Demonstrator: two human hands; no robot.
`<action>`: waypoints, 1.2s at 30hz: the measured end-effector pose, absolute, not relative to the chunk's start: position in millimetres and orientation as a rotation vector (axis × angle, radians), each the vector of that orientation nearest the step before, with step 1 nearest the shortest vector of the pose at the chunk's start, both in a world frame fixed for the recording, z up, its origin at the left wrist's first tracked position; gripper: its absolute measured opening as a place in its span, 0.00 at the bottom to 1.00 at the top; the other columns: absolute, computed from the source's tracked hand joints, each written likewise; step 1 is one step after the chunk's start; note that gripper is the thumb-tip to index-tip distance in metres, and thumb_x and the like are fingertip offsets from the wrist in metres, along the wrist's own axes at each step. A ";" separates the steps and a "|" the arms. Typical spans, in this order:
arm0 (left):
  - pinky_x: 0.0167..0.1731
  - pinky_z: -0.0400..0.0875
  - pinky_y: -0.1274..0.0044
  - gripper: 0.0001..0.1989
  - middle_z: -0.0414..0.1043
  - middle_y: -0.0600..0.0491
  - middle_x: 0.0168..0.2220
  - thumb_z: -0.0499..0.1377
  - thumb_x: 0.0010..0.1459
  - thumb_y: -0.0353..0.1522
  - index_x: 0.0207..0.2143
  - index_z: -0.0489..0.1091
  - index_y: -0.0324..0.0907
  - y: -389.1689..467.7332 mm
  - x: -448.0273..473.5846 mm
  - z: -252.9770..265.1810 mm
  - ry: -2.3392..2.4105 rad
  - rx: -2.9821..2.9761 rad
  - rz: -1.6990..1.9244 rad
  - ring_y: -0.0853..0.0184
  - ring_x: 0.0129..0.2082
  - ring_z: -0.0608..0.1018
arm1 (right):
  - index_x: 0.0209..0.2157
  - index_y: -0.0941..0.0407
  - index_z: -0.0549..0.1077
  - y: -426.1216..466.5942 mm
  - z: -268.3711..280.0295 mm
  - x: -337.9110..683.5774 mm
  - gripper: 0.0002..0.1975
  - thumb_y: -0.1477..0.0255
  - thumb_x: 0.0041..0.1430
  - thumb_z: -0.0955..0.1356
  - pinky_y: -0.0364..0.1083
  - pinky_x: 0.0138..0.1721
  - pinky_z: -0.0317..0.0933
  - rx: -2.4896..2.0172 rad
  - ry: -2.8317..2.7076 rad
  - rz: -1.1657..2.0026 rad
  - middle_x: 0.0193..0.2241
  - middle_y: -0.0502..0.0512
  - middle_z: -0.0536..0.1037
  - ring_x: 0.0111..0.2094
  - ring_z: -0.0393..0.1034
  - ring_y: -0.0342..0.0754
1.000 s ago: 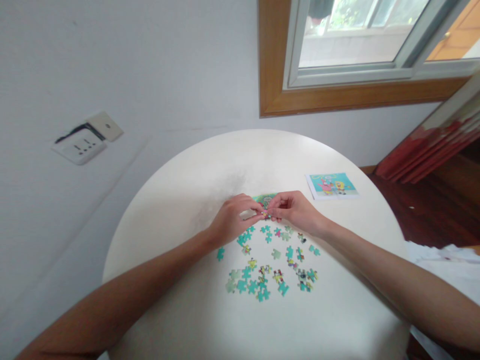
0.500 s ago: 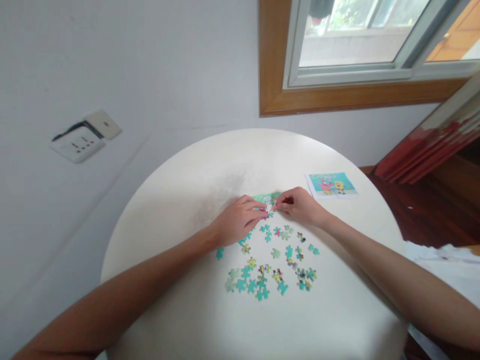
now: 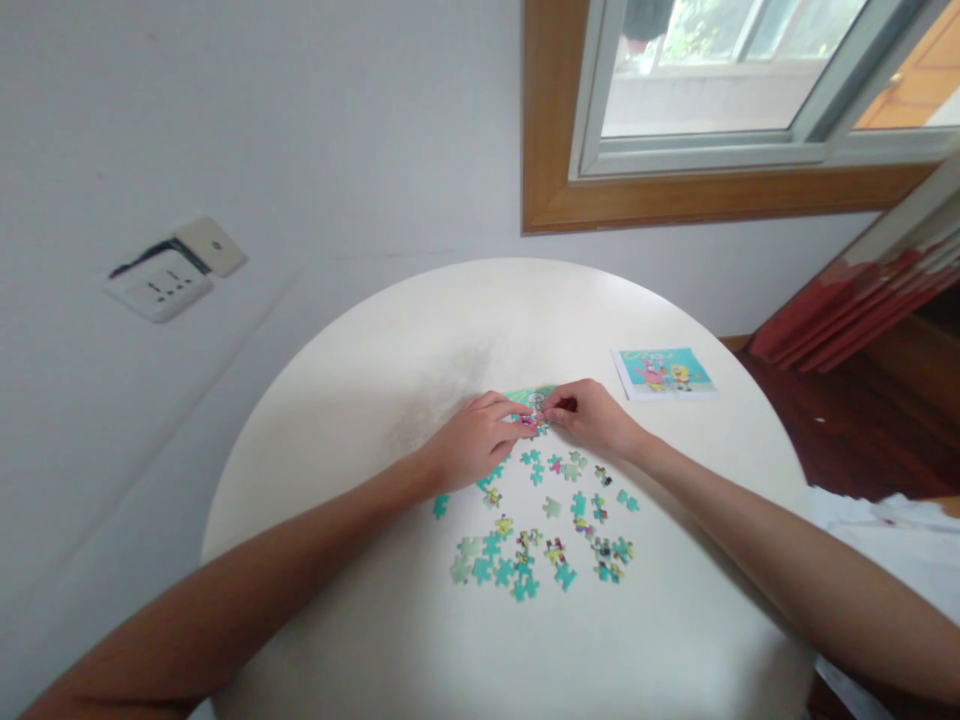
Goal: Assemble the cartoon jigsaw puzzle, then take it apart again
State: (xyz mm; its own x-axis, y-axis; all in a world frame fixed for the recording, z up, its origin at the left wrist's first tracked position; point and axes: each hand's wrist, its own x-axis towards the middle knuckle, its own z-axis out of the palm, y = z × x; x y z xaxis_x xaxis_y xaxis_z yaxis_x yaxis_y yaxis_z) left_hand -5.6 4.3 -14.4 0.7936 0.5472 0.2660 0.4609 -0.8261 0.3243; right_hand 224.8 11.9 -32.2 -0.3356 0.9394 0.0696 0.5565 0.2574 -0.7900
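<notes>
A partly joined jigsaw puzzle [image 3: 535, 402] lies on the white table, with teal, green and pink printing. My left hand [image 3: 480, 430] rests flat from the left, its fingers stretched over the puzzle's left side and covering part of it. From the right, my right hand [image 3: 585, 412] pinches at the puzzle's right part, thumb and forefinger together on a small puzzle piece that is mostly hidden. Loose puzzle pieces [image 3: 503, 572], teal, pale green, yellow and dark, are scattered on the near side of both hands.
The round white table [image 3: 360, 620] stands against the wall. A printed picture card [image 3: 664, 374] with a pink and a yellow cartoon figure lies at the back right. A wall socket [image 3: 161, 288] is at the left, a window [image 3: 705, 90] above, and a red curtain [image 3: 832, 315] at the right.
My right hand has shifted slightly left, its fingertips now over the puzzle where white table showed through before. My left hand stays in place. The loose pieces have not moved.
</notes>
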 end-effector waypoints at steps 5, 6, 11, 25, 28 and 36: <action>0.52 0.65 0.65 0.17 0.72 0.52 0.52 0.54 0.62 0.25 0.48 0.75 0.50 4.5 -5.5 -14.9 0.780 2.751 0.493 0.62 0.51 0.70 | 0.27 0.57 0.79 12.3 -32.0 223.6 0.08 0.71 0.54 0.67 0.45 0.30 0.58 -1.357 -1.983 0.916 0.23 0.53 0.78 0.26 0.67 0.46; 0.52 0.64 0.65 0.16 0.72 0.52 0.52 0.54 0.62 0.26 0.48 0.75 0.50 4.5 -5.4 -14.6 0.777 2.757 0.489 0.61 0.51 0.70 | 0.27 0.57 0.79 12.1 -31.1 223.7 0.08 0.70 0.54 0.67 0.45 0.30 0.58 -1.354 -1.977 0.922 0.23 0.53 0.78 0.26 0.67 0.45; 0.51 0.66 0.66 0.16 0.73 0.51 0.50 0.54 0.61 0.24 0.46 0.75 0.49 6.1 -5.7 -11.4 0.771 2.740 0.551 0.62 0.49 0.71 | 0.27 0.58 0.79 10.7 -25.3 223.4 0.08 0.71 0.54 0.68 0.45 0.29 0.58 -1.331 -1.940 0.969 0.23 0.53 0.77 0.25 0.66 0.45; 0.43 0.68 0.71 0.10 0.77 0.51 0.39 0.63 0.58 0.36 0.41 0.74 0.42 7.0 -3.7 -8.0 0.922 2.565 0.743 0.63 0.40 0.75 | 0.28 0.58 0.76 0.0 -22.9 213.5 0.06 0.72 0.54 0.67 0.45 0.29 0.59 -1.239 -1.838 1.104 0.24 0.53 0.76 0.26 0.65 0.44; 0.41 0.68 0.73 0.06 0.78 0.52 0.36 0.63 0.58 0.34 0.38 0.75 0.43 3.7 -2.0 -6.8 0.875 2.575 0.731 0.65 0.37 0.76 | 0.27 0.57 0.74 -4.1 -22.7 208.2 0.04 0.72 0.53 0.68 0.45 0.29 0.58 -1.172 -1.773 1.193 0.25 0.52 0.76 0.27 0.65 0.44; 0.40 0.68 0.74 0.03 0.78 0.53 0.32 0.62 0.56 0.29 0.34 0.75 0.42 3.9 -2.2 -6.7 0.883 2.577 0.720 0.65 0.35 0.75 | 0.27 0.58 0.73 -9.1 -20.1 202.4 0.05 0.71 0.53 0.68 0.44 0.28 0.58 -1.129 -1.704 1.287 0.24 0.52 0.74 0.25 0.64 0.42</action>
